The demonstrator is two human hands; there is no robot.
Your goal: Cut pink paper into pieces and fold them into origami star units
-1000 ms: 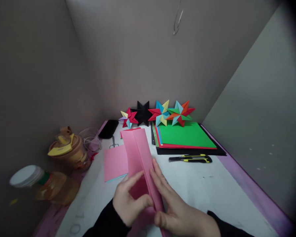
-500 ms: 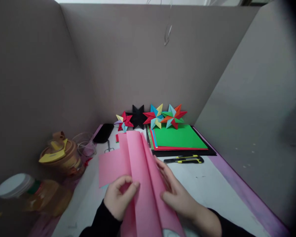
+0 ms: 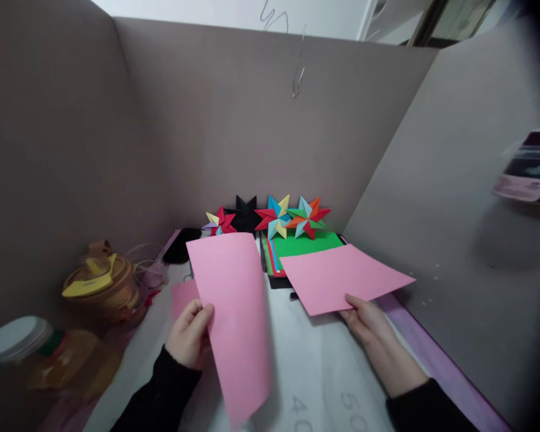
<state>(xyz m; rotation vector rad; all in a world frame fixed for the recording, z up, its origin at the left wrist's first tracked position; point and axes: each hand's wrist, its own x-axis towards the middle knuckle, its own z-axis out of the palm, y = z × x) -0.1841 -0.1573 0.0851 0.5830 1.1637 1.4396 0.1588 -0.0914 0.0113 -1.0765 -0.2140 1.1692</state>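
Note:
My left hand [image 3: 190,333] is closed on the left edge of a long sheet of pink paper [image 3: 236,318], thumb on top. That sheet stands tilted and curls down along its right side. Between thumb and fingers, my right hand [image 3: 364,318] pinches the near edge of a smaller pink piece of paper [image 3: 342,276], held above the table and partly over the green sheets. A third pink piece [image 3: 183,297] lies on the table behind my left hand, partly covered by the long sheet.
Folded paper stars [image 3: 276,216] lean on the back grey panel. Before them lies a stack of coloured paper [image 3: 310,243]. A black phone-like object [image 3: 182,245], a brown lidded container [image 3: 101,282] and a white-capped jar [image 3: 22,339] stand left. A packet [image 3: 528,171] hangs on the right panel.
The pink papers were together between both hands; now they are apart, the smaller piece carried right and up by my right hand. The utility knives are now mostly covered.

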